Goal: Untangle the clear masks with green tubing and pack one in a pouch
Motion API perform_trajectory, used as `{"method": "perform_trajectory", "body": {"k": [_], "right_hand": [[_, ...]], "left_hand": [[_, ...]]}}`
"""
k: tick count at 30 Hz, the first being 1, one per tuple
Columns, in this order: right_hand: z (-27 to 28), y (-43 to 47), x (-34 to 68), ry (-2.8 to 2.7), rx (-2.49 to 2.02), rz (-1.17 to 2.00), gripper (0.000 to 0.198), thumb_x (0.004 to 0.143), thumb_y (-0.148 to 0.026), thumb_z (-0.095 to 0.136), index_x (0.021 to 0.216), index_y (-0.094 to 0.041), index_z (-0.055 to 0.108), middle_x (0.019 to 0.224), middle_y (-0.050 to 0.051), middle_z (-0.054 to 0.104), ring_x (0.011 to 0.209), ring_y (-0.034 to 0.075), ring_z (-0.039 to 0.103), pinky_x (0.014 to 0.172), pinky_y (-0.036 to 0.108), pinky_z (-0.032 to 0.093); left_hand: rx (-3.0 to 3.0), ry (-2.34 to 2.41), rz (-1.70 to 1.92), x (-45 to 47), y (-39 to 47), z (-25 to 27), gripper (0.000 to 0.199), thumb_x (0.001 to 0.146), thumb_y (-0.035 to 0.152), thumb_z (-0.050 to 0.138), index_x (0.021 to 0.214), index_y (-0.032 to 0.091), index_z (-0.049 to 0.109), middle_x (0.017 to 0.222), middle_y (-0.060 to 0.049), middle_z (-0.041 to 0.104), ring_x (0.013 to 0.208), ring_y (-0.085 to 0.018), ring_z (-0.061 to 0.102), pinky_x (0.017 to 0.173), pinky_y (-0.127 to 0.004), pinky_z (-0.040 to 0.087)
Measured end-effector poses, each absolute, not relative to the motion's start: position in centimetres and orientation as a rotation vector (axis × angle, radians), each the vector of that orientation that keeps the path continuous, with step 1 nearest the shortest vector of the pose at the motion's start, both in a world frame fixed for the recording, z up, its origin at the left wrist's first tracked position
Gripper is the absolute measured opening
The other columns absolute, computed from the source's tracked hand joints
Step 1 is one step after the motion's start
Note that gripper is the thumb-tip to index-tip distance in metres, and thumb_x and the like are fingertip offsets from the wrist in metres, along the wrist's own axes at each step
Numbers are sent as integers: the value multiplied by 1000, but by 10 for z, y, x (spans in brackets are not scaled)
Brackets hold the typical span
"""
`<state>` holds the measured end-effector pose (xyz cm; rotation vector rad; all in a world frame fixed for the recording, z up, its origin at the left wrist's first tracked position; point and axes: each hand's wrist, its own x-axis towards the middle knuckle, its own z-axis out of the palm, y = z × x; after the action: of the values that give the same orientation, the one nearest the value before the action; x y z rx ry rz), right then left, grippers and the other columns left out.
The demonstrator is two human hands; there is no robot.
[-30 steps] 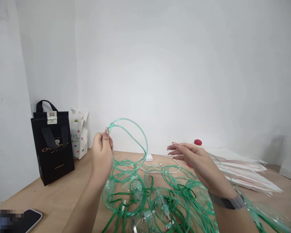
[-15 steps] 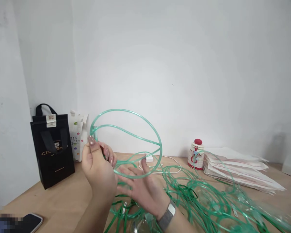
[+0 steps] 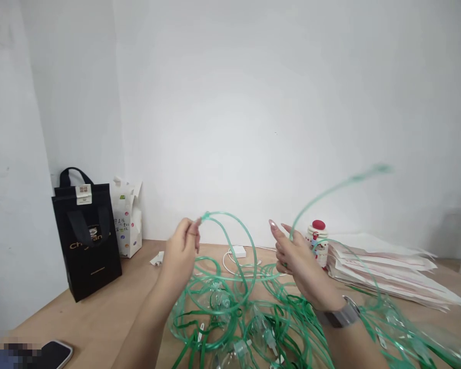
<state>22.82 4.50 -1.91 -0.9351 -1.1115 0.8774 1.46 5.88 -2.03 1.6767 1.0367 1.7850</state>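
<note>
My left hand [image 3: 182, 243] pinches a length of clear green tubing [image 3: 253, 246] between thumb and fingertips, and the loop hangs toward the table. Off to its right, my right hand [image 3: 297, 256], with a grey watch band on the wrist, has its lower fingers curled round the same tubing while the index finger points out. A free end of the tubing sweeps up to the right, blurred by motion. Under both hands lie several clear plastic oxygen masks [image 3: 261, 328] with green straps and tangled green tubes [image 3: 303, 312].
At the left stand a black paper bag [image 3: 88, 251] and a white printed bag [image 3: 129, 220]. A phone [image 3: 56, 354] lies at the near left edge. Behind the tubes sit a white charger [image 3: 238, 251], a red-topped jar [image 3: 318, 241] and stacked white paper [image 3: 388, 271].
The hands have drawn apart: my right hand moved right and up, closing on the tubing, and my left moved rightward. The large raised loop has become smaller, and one tube end now swings out right.
</note>
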Motion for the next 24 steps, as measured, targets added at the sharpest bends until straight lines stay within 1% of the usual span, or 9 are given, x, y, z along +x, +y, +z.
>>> {"method": "perform_trajectory", "body": {"k": [2, 4, 8, 12, 14, 16, 19, 22, 24], "right_hand": [[-24, 48, 222, -1148, -995, 750, 46, 73, -51, 61, 105, -20, 52, 55, -9, 36, 40, 9, 29, 40, 22, 22], [-28, 51, 217, -1210, -1031, 685, 42, 74, -54, 56, 95, -17, 60, 54, -7, 38, 43, 10, 30, 42, 23, 24], [-29, 51, 212, -1350, -1063, 689, 39, 77, -53, 52, 74, -16, 65, 46, -8, 29, 42, 10, 27, 43, 24, 23], [-25, 44, 207, -1438, -1006, 756, 36, 74, -50, 58, 61, -17, 61, 55, -2, 47, 56, 13, 45, 55, 25, 37], [-23, 39, 202, -1453, -970, 836, 37, 74, -52, 57, 64, -17, 60, 63, 1, 55, 63, 14, 52, 61, 26, 42], [-23, 32, 196, -1467, -946, 958, 39, 77, -54, 52, 75, -16, 59, 63, 1, 57, 54, 13, 54, 56, 27, 46], [-22, 21, 189, -1424, -911, 1137, 45, 82, -58, 45, 88, -15, 58, 49, -4, 50, 33, 9, 42, 37, 22, 35], [-19, 15, 187, -1331, -877, 1233, 50, 81, -61, 46, 89, -14, 59, 42, -10, 35, 31, 4, 22, 32, 17, 16], [-17, 15, 190, -1333, -876, 1264, 47, 78, -59, 52, 86, -14, 61, 44, -11, 30, 35, 3, 17, 33, 17, 11]], "left_hand": [[1837, 1089, 1672, 22, 54, -22, 33, 89, 37, 43, 61, 20, 41, 52, 6, 41, 47, -10, 37, 48, -22, 29], [1964, 1109, 1549, 27, 49, -23, 34, 90, 35, 42, 60, 20, 41, 52, 6, 41, 50, -11, 39, 52, -23, 30], [2105, 1102, 1341, 33, 45, -24, 33, 91, 33, 39, 60, 21, 39, 54, 6, 43, 54, -13, 43, 55, -25, 31], [2130, 1136, 1333, 36, 47, -25, 32, 92, 34, 34, 62, 23, 36, 56, 6, 43, 56, -15, 45, 57, -26, 33], [2144, 1162, 1353, 36, 49, -25, 32, 92, 33, 34, 61, 23, 36, 55, 6, 43, 56, -15, 45, 58, -26, 33], [2163, 1199, 1377, 36, 51, -25, 32, 91, 33, 36, 61, 23, 38, 53, 6, 43, 55, -16, 45, 57, -27, 33], [2196, 1264, 1451, 37, 51, -26, 28, 90, 31, 39, 64, 22, 44, 62, 2, 46, 62, -18, 47, 61, -30, 34], [2211, 1297, 1594, 38, 50, -27, 25, 87, 31, 43, 66, 21, 50, 96, -8, 48, 95, -26, 46, 82, -38, 33], [2222, 1255, 1651, 38, 49, -27, 24, 87, 31, 45, 67, 20, 53, 122, -12, 38, 117, -29, 33, 95, -42, 25]]}}
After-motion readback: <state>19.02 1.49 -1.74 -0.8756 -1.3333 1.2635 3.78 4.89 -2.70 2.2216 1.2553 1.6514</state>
